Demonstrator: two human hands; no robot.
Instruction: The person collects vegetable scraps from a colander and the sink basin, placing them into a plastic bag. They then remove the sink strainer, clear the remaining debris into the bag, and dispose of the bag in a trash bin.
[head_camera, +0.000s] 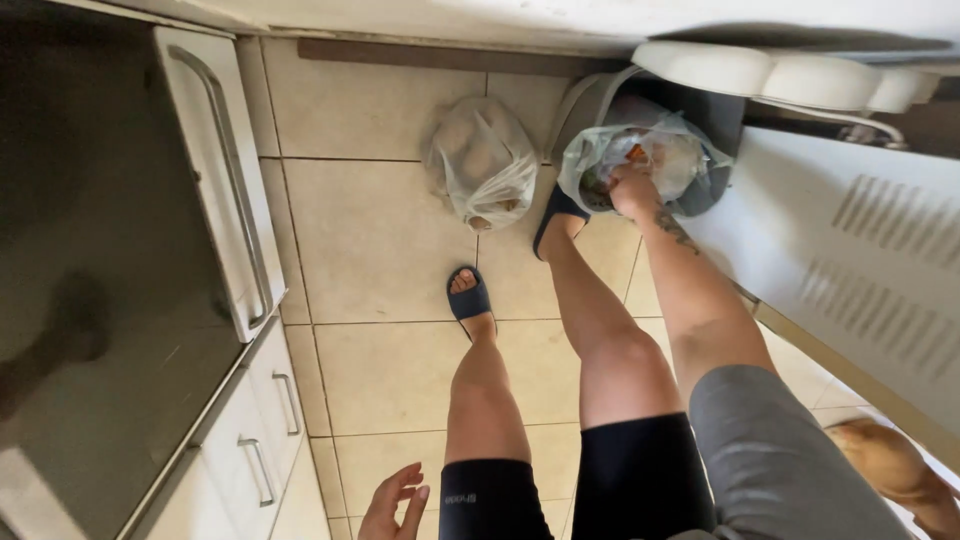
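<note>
At the bottom edge of the view, the left hand (392, 505) is seen released, fingers spread and empty, hanging beside the left thigh and close to the white drawers (262, 430) at the left. Black shorts (560, 495) and a grey sleeve (780, 460) are noted just beside it. A golden-brown object at the lower right corner is too cut off to be identified.

Both feet are planted on the beige tiled floor (370, 240) in dark blue slippers: the left slipper (468, 298) near the middle of the floor, the right slipper (557, 215) further ahead, its toe against the bin.

A glass-topped surface (90, 280) is recorded along the left edge, bordered by a white panel with a long metal handle (235, 190).

Further out, the right arm is extended downward, a tattoo visible on the forearm. The right hand (632, 188) is clenched on the clear plastic bag (640, 160) lining the grey bin (715, 125); mixed rubbish is seen inside. The bin stands at the far edge of the floor, against the wall, with its white lid (770, 75) raised behind it and a white slatted door (870, 250) to its right.

A second, knotted plastic bag (482, 160) rests on the floor just left of the bin, apart from both hands.
</note>
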